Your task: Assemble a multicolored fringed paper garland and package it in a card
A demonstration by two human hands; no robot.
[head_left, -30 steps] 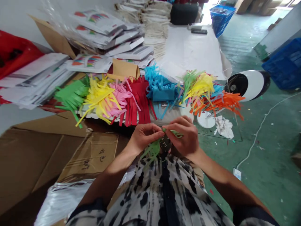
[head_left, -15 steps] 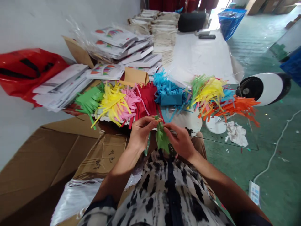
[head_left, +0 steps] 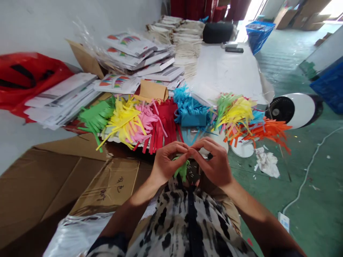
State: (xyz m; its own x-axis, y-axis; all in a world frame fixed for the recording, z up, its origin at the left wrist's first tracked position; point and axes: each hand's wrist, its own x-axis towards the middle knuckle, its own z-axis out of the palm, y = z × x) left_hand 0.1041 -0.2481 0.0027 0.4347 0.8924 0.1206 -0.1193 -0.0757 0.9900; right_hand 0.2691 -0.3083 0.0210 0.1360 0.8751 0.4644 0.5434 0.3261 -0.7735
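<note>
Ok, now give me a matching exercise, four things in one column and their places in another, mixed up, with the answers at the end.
Things:
1. Red bag
2. Dark red fringe
3. Black-and-white fan
4. Small green tassel

Places:
A. Just past the orange strips, toward the right edge
B. Just under where the left hand and right hand meet
C. At the far left of the picture
D. Between the pink strips and the blue bundle

Right pairs: 1-C, 2-D, 3-A, 4-B.
</note>
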